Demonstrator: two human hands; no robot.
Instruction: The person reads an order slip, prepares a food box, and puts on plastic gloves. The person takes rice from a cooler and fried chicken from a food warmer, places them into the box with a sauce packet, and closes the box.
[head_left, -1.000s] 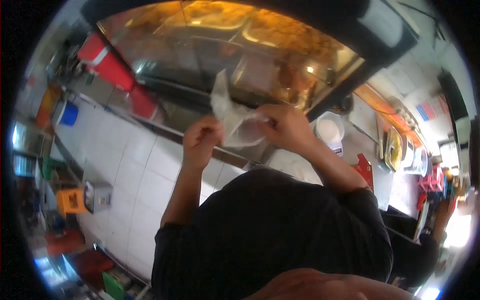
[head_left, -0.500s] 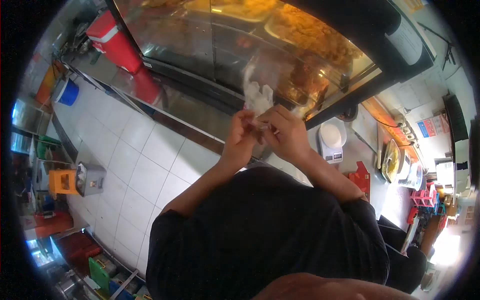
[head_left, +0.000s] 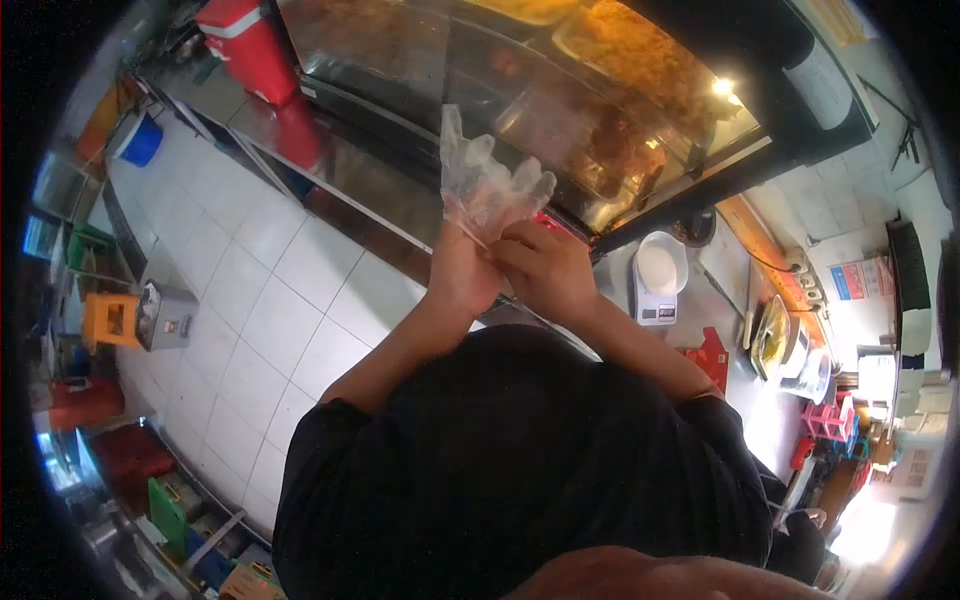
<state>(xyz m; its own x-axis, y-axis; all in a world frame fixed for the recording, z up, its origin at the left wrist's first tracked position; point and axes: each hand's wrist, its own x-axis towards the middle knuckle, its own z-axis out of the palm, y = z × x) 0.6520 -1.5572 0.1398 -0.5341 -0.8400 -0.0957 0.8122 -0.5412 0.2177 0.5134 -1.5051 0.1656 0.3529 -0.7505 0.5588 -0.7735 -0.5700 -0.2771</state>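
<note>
A clear plastic glove (head_left: 492, 178) is partly over my left hand (head_left: 468, 250), its loose fingers standing up above my own. My left hand's fingers are inside the plastic and look spread. My right hand (head_left: 545, 262) pinches the cuff of the glove near my left wrist. Both hands are in front of a glass display case (head_left: 370, 110), which holds trays of orange-brown fried food (head_left: 640, 60).
A white bowl (head_left: 657, 270) sits on a digital scale (head_left: 655, 308) at the right. Beside it are a red box (head_left: 712, 358) and a dish of yellow food (head_left: 770, 340). A red cooler (head_left: 250, 50) stands at the upper left; a grey bin (head_left: 172, 318) is on the floor.
The glove was held bunched between both hands; now my left hand is pushed into it and its plastic fingers have opened out. My right hand has shifted to the cuff. The view has moved slightly.
</note>
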